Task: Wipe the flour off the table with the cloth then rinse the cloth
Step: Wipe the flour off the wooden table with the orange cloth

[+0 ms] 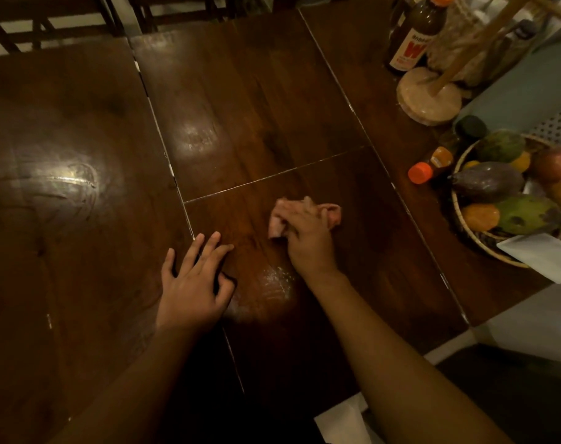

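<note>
Nearest the table's front edge, a pale dusting of flour sits between the two wrists. The left hand lies flat on the wood just left of it, fingers straight and spread, holding nothing. Just beyond the patch, the right hand has its fingers curled over a bunched pink cloth, pressing it to the tabletop. So here's the key: the flour lies on the near side of the cloth, right beside the right wrist, and my read is a pull straight back toward the front edge takes it. Nothing stands between them. The cloth's long axis runs left to right. Farther out, white fills the seam across the boards, likely flour too. Along the right edge sit a fruit basket, a tipped orange-capped bottle, a wooden stand and a tall sauce bottle, all well apart from the wiping.
</note>
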